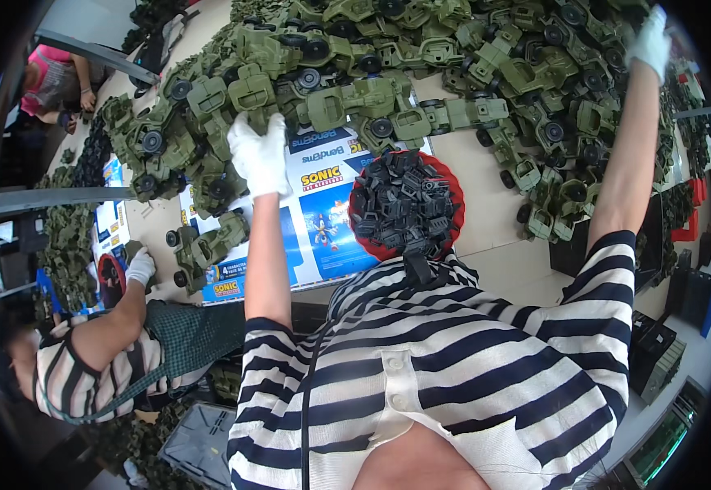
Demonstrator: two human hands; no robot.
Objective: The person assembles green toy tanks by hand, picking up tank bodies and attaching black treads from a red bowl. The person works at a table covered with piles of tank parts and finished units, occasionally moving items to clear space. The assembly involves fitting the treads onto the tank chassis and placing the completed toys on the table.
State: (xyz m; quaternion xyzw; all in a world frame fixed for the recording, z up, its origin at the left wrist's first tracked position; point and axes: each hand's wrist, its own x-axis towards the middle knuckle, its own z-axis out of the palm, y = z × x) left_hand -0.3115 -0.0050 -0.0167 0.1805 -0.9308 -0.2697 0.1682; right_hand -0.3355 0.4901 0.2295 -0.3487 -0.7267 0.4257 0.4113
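My left hand (259, 157), in a white glove, is at the near edge of a heap of olive-green toy vehicles (363, 102). Its thumb and fingers are spread apart, just by a green vehicle body (252, 88), with nothing seen between them. My right hand (651, 47), also gloved in white, reaches out to the far right side of the heap. Its fingers look stretched out, though slightly blurred, and nothing shows in them. Between my arms, close to my body, stands a red basket (456, 173) filled with small black plastic parts (408, 204).
Printed blue-and-white cardboard (294, 245) covers part of the table. A loose green vehicle (208, 249) lies left of my forearm. At the left a co-worker's gloved hand (140, 266) works by another red container (111, 279). Another person (57, 77) stands farther back. Dark crates (657, 351) stand at the right.
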